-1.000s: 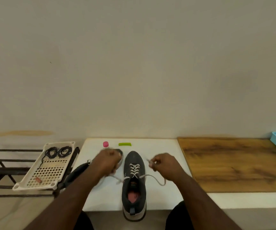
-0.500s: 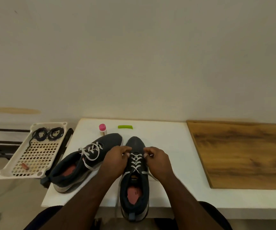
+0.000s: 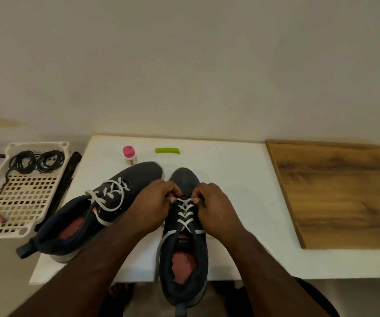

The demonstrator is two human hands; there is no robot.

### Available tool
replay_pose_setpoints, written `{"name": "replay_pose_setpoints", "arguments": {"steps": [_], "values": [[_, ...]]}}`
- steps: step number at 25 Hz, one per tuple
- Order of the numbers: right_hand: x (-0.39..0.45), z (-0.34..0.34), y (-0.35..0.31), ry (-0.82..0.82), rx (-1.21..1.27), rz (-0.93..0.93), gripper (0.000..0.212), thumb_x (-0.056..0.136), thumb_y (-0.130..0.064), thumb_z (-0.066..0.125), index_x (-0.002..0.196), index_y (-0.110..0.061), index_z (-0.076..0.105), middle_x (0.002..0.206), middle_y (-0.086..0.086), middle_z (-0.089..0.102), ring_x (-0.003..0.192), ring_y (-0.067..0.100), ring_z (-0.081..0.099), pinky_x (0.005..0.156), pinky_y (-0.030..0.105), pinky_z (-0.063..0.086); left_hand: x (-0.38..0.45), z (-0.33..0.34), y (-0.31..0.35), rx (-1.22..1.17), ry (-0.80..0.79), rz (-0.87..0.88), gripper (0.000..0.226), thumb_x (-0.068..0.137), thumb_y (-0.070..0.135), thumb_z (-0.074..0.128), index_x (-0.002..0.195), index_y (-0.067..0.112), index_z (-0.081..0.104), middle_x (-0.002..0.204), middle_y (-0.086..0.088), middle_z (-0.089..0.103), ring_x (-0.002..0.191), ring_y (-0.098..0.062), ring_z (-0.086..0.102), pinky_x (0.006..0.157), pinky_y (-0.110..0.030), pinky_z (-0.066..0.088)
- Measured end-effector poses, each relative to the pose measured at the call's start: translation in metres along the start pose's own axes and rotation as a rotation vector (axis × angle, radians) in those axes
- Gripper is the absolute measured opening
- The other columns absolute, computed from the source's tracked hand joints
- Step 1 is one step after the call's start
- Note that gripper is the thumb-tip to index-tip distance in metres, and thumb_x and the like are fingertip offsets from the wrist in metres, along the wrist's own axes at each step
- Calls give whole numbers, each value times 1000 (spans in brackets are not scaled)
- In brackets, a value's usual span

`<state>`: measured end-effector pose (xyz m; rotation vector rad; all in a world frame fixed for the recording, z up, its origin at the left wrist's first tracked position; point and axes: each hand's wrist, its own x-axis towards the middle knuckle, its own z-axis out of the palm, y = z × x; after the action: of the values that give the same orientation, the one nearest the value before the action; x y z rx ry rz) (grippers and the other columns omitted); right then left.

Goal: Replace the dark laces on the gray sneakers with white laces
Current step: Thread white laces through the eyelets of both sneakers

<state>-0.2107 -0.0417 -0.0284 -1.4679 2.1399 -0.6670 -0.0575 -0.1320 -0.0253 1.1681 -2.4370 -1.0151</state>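
Two dark gray sneakers stand on the white table point(image 3: 230, 184). The right sneaker point(image 3: 184, 255) points away from me, its heel over the table's front edge, and carries a white lace point(image 3: 184, 213) crossed up its eyelets. My left hand point(image 3: 154, 202) and my right hand point(image 3: 214, 207) sit on either side of its toe end, and each pinches the lowest crossing of that lace. The left sneaker point(image 3: 88, 216) lies angled to the left, threaded with its own white lace point(image 3: 109, 195). Coiled dark laces point(image 3: 36, 161) rest in a white perforated tray point(image 3: 20, 197).
A small bottle with a pink cap point(image 3: 129, 154) and a green clip point(image 3: 167, 150) lie behind the shoes. A wooden board point(image 3: 344, 193) covers the table's right side. The tray sits on a dark rack point(image 3: 68, 175) left of the table. A wall rises close behind.
Both hands came in from pulling the lace ends out sideways and now pinch the lace at the toe end. The view tilted down, and the left sneaker is uncovered.
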Motion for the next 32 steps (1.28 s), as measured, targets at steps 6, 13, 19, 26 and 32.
{"name": "replay_pose_setpoints", "arguments": {"steps": [6,13,19,26,32], "values": [[0,-3,3,8,39,32,10,92,-11,62,90,-19,68,92,-6,60,88,8,54,77,21,41,0,-2,7,59,-16,43,18,92,8,55,84,25,57,87,7,56,84,-8,50,70,-20,36],[1,-5,3,6,90,51,12,92,-9,63,92,-18,69,92,-9,60,88,9,58,80,22,48,0,-8,5,81,-62,43,18,92,11,61,100,25,70,94,8,56,89,-7,51,80,-24,39],[0,-2,3,8,26,0,11,91,-11,62,90,-20,69,91,-4,65,86,9,55,74,19,40,-2,-4,6,112,-28,79,12,93,10,57,91,21,62,91,6,54,89,-11,49,69,-11,30],[-1,0,2,37,53,-35,13,93,-6,55,86,-16,58,87,-4,56,81,7,47,67,20,34,-3,-3,11,90,-9,84,15,95,8,53,96,20,62,94,1,57,91,-14,51,77,-26,41],[2,-1,1,115,112,-9,10,93,-10,61,86,-16,64,88,-7,61,86,8,53,76,23,41,2,-6,16,-4,58,-15,15,92,10,59,90,25,64,87,12,61,81,-3,55,69,-15,38]]}}
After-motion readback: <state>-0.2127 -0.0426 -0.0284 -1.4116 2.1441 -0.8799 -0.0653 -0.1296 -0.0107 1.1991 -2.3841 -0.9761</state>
